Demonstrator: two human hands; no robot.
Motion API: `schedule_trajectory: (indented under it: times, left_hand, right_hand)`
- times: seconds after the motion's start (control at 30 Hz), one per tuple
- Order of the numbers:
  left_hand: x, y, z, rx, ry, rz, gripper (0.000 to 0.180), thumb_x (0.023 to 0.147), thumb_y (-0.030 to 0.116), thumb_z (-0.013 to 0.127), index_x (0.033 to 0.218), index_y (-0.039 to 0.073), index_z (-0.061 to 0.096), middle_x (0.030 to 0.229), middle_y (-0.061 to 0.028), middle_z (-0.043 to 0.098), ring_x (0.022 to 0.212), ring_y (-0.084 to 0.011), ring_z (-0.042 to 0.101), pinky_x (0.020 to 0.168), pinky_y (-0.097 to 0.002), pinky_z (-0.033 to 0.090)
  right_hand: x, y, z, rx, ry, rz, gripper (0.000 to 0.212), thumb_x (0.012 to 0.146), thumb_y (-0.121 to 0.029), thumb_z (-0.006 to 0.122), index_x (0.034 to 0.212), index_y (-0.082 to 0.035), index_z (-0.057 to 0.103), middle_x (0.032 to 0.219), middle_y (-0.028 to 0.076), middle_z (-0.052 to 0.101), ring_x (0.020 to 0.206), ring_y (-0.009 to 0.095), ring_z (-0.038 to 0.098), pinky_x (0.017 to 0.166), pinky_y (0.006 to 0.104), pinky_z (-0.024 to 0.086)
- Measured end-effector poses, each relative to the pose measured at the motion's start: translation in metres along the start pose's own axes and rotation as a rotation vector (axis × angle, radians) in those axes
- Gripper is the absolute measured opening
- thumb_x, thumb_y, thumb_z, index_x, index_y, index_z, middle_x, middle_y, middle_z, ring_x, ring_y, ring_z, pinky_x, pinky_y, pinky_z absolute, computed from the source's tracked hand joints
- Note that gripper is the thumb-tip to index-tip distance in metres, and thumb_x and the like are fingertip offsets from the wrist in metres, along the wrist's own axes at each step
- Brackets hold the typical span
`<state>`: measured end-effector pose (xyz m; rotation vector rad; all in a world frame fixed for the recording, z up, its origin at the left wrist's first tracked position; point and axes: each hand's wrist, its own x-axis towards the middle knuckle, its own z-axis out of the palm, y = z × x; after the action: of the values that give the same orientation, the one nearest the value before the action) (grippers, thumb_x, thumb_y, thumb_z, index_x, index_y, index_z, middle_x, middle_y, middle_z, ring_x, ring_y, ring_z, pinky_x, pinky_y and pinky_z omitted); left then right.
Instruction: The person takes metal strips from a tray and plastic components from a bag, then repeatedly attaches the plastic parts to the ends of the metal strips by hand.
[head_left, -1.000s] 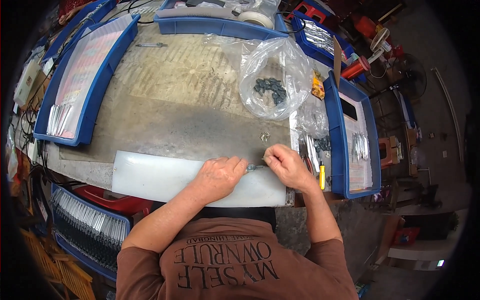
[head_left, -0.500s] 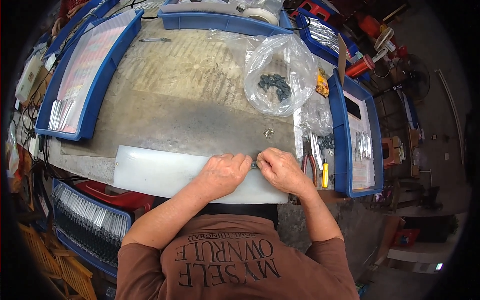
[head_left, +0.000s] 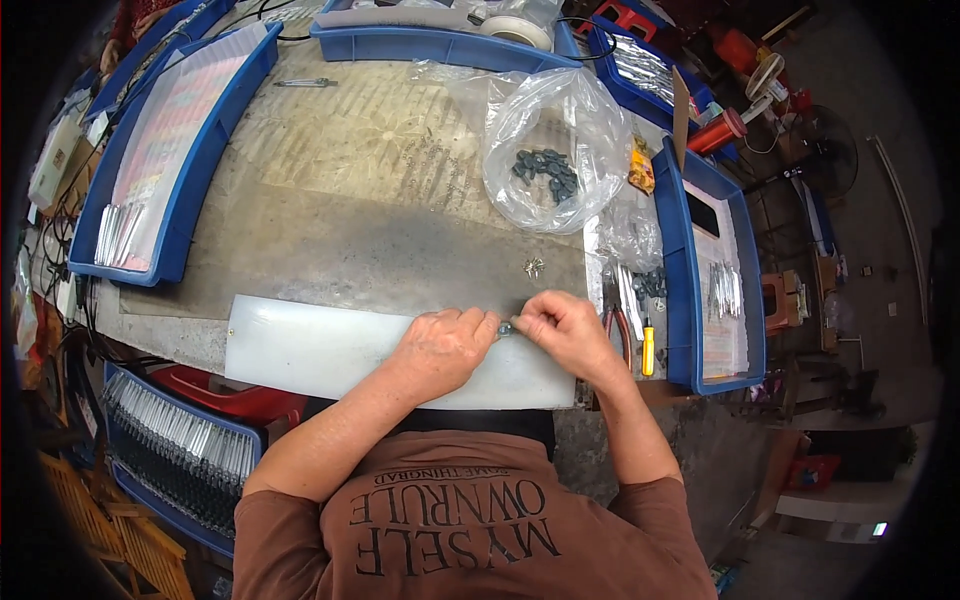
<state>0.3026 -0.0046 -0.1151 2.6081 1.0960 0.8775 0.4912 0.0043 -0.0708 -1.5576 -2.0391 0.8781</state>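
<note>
Over the right part of a long white board [head_left: 320,340], my left hand [head_left: 447,347] is closed in a pinch. A small dark grey piece [head_left: 504,328] sticks out from its fingertips, similar in colour to the dark pieces [head_left: 548,174] in the clear plastic bag [head_left: 505,195]. Close beside it, my right hand [head_left: 565,335] has thumb and forefinger pressed together near the piece's end; whatever they pinch is too small to make out. Just beyond the right hand lies a little heap of tiny metal parts [head_left: 534,267].
Red-handled pliers [head_left: 618,335] and a yellow-handled screwdriver [head_left: 648,348] lie right of my hands. Blue trays stand at the right [head_left: 680,300], left [head_left: 178,245] and far edge [head_left: 420,45] of the table. Below left is a crate of slender rods [head_left: 180,440].
My right hand's fingers have loosened from a tighter curl and shifted slightly, so the small piece shows more. My left hand keeps nearly the same place.
</note>
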Motion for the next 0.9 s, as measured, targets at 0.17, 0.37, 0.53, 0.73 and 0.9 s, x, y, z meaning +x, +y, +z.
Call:
schedule_trajectory:
  times: [0.17, 0.37, 0.53, 0.73, 0.9]
  left_hand:
    - [0.002, 0.001, -0.002, -0.020, 0.002, -0.013, 0.016, 0.077, 0.016, 0.059, 0.085, 0.004, 0.053, 0.062, -0.0059, 0.049, 0.054, -0.0208, 0.056, 0.046, -0.0329, 0.045]
    - [0.002, 0.001, -0.003, -0.033, 0.002, -0.020, 0.016, 0.076, 0.016, 0.059, 0.085, 0.004, 0.054, 0.063, -0.0064, 0.050, 0.054, -0.0213, 0.056, 0.046, -0.0332, 0.045]
    - [0.002, 0.001, -0.003, -0.037, -0.009, -0.028, 0.016, 0.077, 0.016, 0.059, 0.086, 0.003, 0.054, 0.063, -0.0068, 0.050, 0.055, -0.0219, 0.056, 0.047, -0.0338, 0.045]
    - [0.003, 0.001, -0.003, -0.040, -0.022, -0.034, 0.017, 0.077, 0.016, 0.059, 0.087, 0.003, 0.054, 0.063, -0.0071, 0.051, 0.055, -0.0225, 0.056, 0.047, -0.0340, 0.045]
    - [0.003, 0.002, -0.003, -0.042, -0.024, -0.034, 0.017, 0.077, 0.017, 0.059, 0.086, 0.003, 0.054, 0.063, -0.0069, 0.050, 0.055, -0.0221, 0.056, 0.047, -0.0336, 0.045]
  right_hand:
    - [0.015, 0.026, -0.013, -0.066, 0.215, 0.037, 0.010, 0.077, -0.009, 0.060, 0.083, 0.000, 0.060, 0.078, 0.015, 0.060, 0.072, 0.028, 0.059, 0.063, 0.0342, 0.046]
    - [0.029, 0.041, -0.007, -0.291, 0.275, -0.031, 0.010, 0.077, -0.007, 0.059, 0.080, 0.002, 0.059, 0.078, 0.017, 0.060, 0.073, 0.031, 0.059, 0.064, 0.0357, 0.046]
    - [0.034, 0.045, -0.001, -0.389, 0.276, -0.041, 0.008, 0.075, -0.007, 0.059, 0.077, 0.001, 0.059, 0.076, 0.017, 0.059, 0.073, 0.033, 0.058, 0.065, 0.0386, 0.046]
    - [0.040, 0.042, 0.000, -0.528, 0.248, -0.082, 0.008, 0.075, -0.007, 0.056, 0.073, 0.001, 0.055, 0.072, 0.020, 0.057, 0.067, 0.036, 0.058, 0.061, 0.0429, 0.047]
    - [0.040, 0.042, 0.002, -0.599, 0.236, -0.069, 0.008, 0.073, -0.007, 0.055, 0.074, 0.001, 0.053, 0.072, 0.020, 0.057, 0.065, 0.036, 0.058, 0.059, 0.0431, 0.048]
